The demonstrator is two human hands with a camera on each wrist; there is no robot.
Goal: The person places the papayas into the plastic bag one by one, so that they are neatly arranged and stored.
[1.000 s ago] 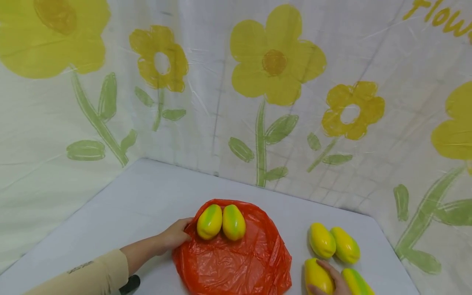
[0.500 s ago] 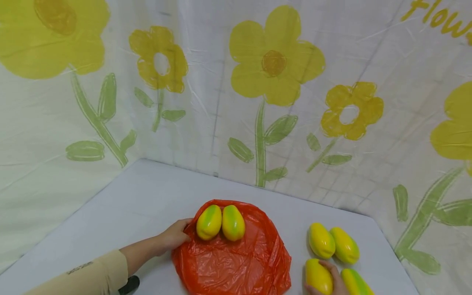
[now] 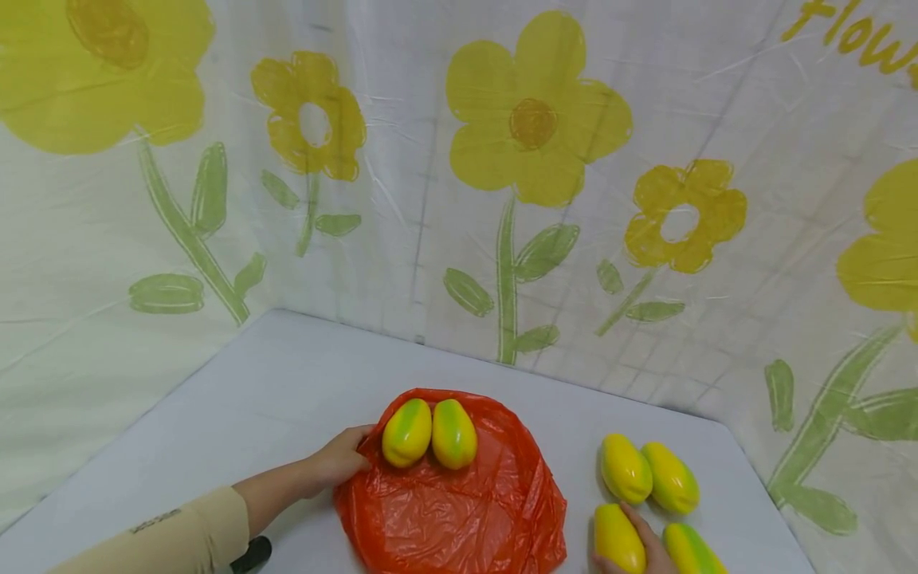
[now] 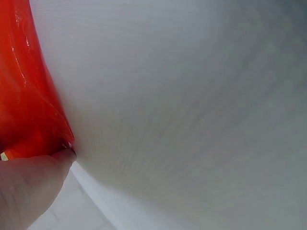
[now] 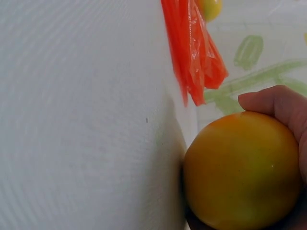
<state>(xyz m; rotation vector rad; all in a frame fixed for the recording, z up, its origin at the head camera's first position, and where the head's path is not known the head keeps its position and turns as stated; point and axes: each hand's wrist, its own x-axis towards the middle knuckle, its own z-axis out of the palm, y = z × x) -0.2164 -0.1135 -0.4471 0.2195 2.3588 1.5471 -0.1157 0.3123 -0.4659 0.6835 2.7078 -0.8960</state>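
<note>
A red plastic bag (image 3: 459,510) is spread on the table, with two yellow-green papayas (image 3: 407,433) side by side on its far part. My left hand (image 3: 335,461) pinches the bag's left edge; in the left wrist view the thumb (image 4: 36,184) presses against the red film (image 4: 29,96). At the lower right my right hand (image 3: 649,550) grips another papaya (image 3: 618,536), its fingers along the right side. The right wrist view has this papaya (image 5: 242,172) close beside the white tabletop, fingers curled over it.
Two papayas (image 3: 627,468) lie just beyond the right hand, and another papaya (image 3: 694,550) lies to its right. A dark rounded object (image 3: 253,553) shows beside the left sleeve (image 3: 165,534). Behind the white table (image 3: 315,359) hangs a flower-printed curtain (image 3: 402,239).
The right hand's fingers have shifted slightly to the right side of the papaya, uncovering more of its top. The left hand, the bag and the other papayas stay where they were.
</note>
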